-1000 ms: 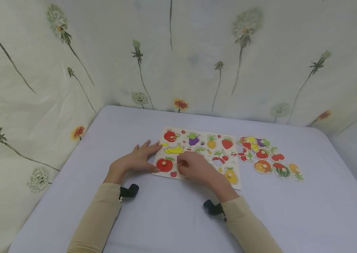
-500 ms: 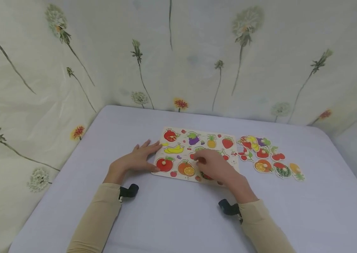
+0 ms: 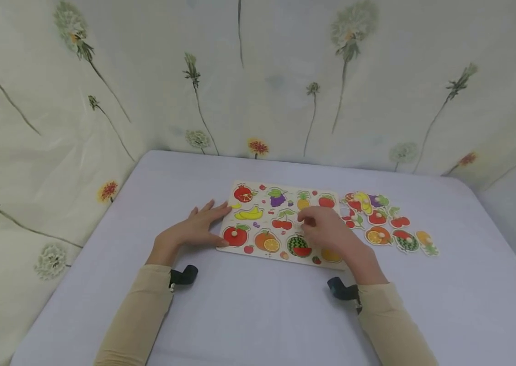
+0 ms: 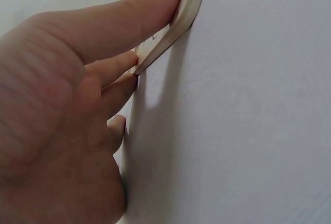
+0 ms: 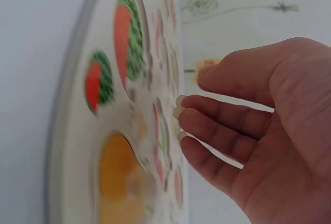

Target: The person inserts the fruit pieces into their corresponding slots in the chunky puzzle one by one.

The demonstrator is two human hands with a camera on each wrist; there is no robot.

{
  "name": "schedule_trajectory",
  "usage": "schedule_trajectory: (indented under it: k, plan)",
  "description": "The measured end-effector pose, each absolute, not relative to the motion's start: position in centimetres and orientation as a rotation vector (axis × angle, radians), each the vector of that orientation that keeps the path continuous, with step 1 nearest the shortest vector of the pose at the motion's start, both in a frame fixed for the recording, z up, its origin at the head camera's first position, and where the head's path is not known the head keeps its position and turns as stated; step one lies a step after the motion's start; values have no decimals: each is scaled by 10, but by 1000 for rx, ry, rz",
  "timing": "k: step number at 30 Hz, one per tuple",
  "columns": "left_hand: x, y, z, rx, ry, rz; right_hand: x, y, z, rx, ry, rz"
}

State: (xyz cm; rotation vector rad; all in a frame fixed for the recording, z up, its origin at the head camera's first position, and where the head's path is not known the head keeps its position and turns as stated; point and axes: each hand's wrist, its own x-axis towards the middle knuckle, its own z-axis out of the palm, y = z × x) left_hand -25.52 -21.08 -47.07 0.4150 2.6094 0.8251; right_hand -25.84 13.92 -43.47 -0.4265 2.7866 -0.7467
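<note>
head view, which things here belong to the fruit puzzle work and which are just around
Part of the work: fruit puzzle board, apple piece in it, loose fruit pieces beside it, left hand on its edge, right hand over it

Just around: flowered backdrop, black wrist cameras, pale table

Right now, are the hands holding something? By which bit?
Nothing: the right hand is empty; the left hand rests on the board, at its left edge.
</note>
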Motion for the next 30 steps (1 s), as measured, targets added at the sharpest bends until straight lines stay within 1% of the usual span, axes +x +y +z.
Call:
schedule_trajectory:
  k: [11,23,30]
  plan:
    - [-255,-214,-473,420,2621,824,-271,183,-421,-340,2835,-714]
    - [-254,-210,-470,417,2622,824,-270,221,-417,-192,2837,-614]
    - [-254,-209,-471,410,2625,822,-271,234,-410,-79,2798,-574]
